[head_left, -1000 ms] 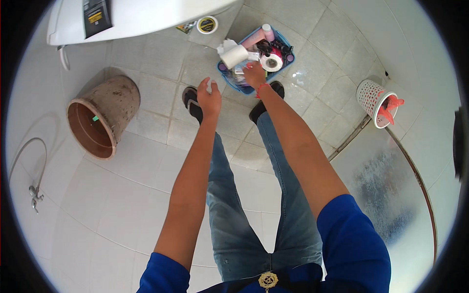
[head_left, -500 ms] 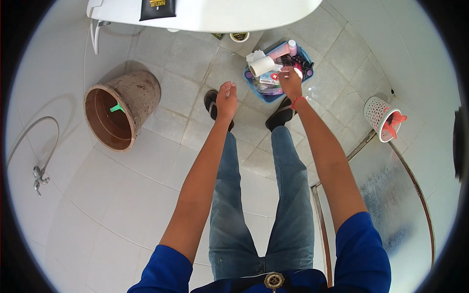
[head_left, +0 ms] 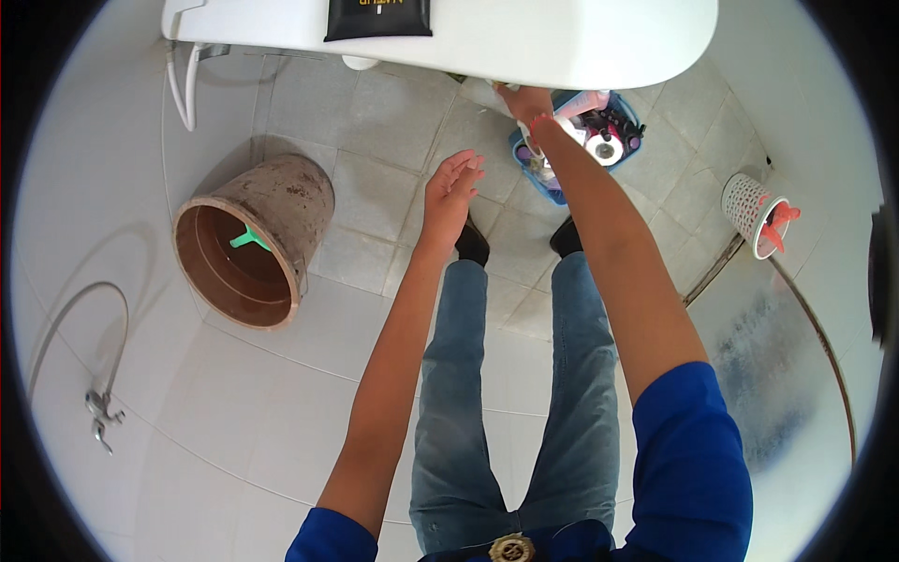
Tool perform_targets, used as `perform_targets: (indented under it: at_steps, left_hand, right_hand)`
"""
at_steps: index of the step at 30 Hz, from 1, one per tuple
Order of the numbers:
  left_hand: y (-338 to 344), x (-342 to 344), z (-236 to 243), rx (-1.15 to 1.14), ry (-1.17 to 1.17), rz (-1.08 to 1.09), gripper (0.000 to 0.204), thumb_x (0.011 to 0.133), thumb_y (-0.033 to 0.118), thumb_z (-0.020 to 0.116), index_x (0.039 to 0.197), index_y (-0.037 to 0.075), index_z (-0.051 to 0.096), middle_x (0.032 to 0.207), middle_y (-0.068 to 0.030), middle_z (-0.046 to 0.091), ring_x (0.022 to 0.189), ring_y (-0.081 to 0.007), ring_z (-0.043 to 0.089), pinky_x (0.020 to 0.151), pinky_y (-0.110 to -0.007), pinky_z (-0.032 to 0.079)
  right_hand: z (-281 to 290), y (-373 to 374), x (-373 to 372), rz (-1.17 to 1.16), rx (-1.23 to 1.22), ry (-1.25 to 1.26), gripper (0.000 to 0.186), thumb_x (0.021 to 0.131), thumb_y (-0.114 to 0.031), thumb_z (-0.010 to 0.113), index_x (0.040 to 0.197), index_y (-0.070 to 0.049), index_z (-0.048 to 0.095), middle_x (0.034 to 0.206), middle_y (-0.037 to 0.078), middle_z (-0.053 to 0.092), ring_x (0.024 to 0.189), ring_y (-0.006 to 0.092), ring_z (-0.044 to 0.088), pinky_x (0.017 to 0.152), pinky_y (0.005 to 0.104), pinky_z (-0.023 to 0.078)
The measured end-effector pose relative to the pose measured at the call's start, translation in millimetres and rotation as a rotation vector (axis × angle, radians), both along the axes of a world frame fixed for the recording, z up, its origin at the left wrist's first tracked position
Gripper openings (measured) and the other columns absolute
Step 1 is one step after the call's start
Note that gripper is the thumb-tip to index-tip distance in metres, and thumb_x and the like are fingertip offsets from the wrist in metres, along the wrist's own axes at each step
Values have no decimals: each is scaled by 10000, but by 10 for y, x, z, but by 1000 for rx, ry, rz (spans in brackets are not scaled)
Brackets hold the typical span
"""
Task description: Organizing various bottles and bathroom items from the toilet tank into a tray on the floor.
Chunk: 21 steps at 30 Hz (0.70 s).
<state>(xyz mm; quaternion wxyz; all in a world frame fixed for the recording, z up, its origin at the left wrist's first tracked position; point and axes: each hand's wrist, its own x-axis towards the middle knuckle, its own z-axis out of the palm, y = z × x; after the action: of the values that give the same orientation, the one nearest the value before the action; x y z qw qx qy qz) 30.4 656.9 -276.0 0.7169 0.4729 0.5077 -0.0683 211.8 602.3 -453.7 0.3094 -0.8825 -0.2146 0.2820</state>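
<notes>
My left hand [head_left: 452, 192] is empty and open with loosely curved fingers, in the middle of the picture, left of the blue basket [head_left: 552, 192]. This holds a toilet roll [head_left: 604, 148], a pink tube [head_left: 585, 101], dark items and small packets. My right hand [head_left: 524, 103] reaches over the basket's back left corner to just under the rim of a white fixture [head_left: 562, 47]. Its fingertips are partly hidden there, so I cannot tell what they touch. A black pouch [head_left: 377, 17] lies on the fixture.
A dirty brown bucket [head_left: 297, 187] with a green object [head_left: 251, 239] inside lies on its side or tilted at left. A tap [head_left: 101, 412] with a hose is on the left wall. A white perforated basket [head_left: 744, 201] with coral items [head_left: 779, 225] stands at right, near a frosted panel [head_left: 758, 375].
My right hand moved from inside the basket up and leftward to the fixture's rim. My left hand shifted slightly, fingers extended. The view shifted, and the round tub beyond the basket is now hidden.
</notes>
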Motion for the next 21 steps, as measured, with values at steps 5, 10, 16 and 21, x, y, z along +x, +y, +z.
perform_targets:
  at_steps: [5,10,16,21]
  left_hand:
    - [118,-73,-437,-64,-54,-2,437,970,348,571,1286,50,526,1261,-94,610,1104,-190,598,904,-332,452]
    - [424,-264,-590,-8,23,-75,429,986,346,537,1289,41,521,1260,-114,608,1114,-212,595,916,-339,453]
    - [378,-117,-596,-59,48,-79,414,990,339,525,1275,39,521,1268,-122,596,1136,-217,578,931,-349,449]
    - [291,-17,-544,-152,54,-46,443,972,324,557,1305,39,493,1280,-122,571,1168,-229,557,956,-399,474]
  right_hand:
    - [-823,-14,406,49,-166,-485,434,916,-300,546,1308,-114,547,1332,117,564,1243,306,507,1036,370,402]
    - [-962,51,144,2,-155,-364,424,916,-301,547,1297,-114,558,1324,113,572,1236,305,515,1028,371,408]
    - [-838,-67,122,-19,-122,-244,410,916,-303,549,1280,-115,574,1312,107,583,1225,303,526,1017,373,416]
    - [-153,-316,-231,-352,175,367,422,849,-275,703,1172,-14,625,1012,149,690,946,249,657,816,356,502]
